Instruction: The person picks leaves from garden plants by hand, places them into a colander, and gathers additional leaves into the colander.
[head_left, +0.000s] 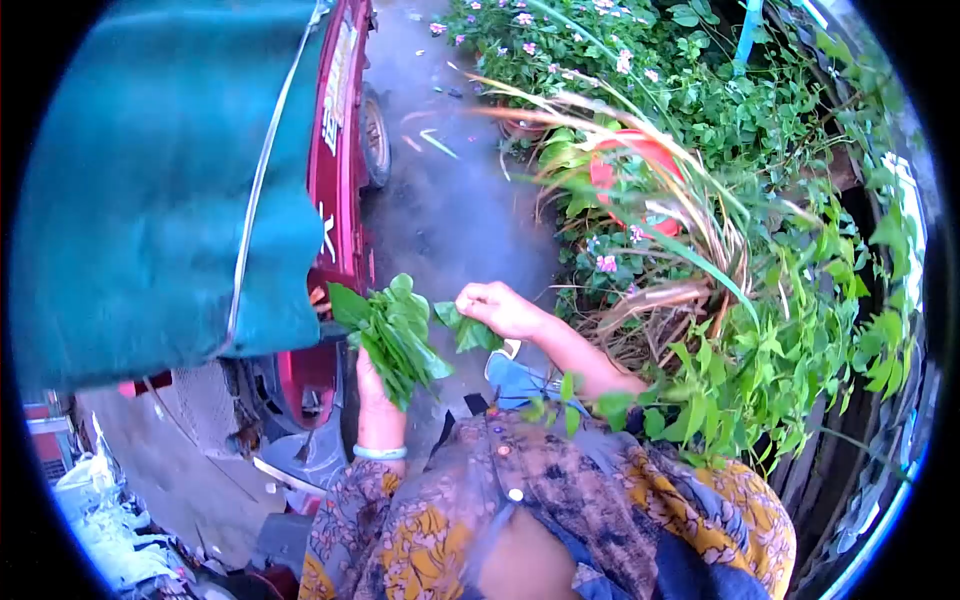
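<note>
My left hand (372,387) is wrapped round a thick bunch of green leaves (395,335), with a pale bracelet (380,453) on its wrist. The leaves fan upward and hide most of its fingers. Just to the right, my right hand (492,310) pinches a smaller green leaf piece (468,328) that hangs below the fingers. A narrow gap seems to part this piece from the bunch.
A red vehicle (340,150) under a green cover (170,180) stands at the left. Leafy plants with pink flowers (606,263) and a red pot (640,165) fill the right side. Grey paved ground (450,220) runs between them.
</note>
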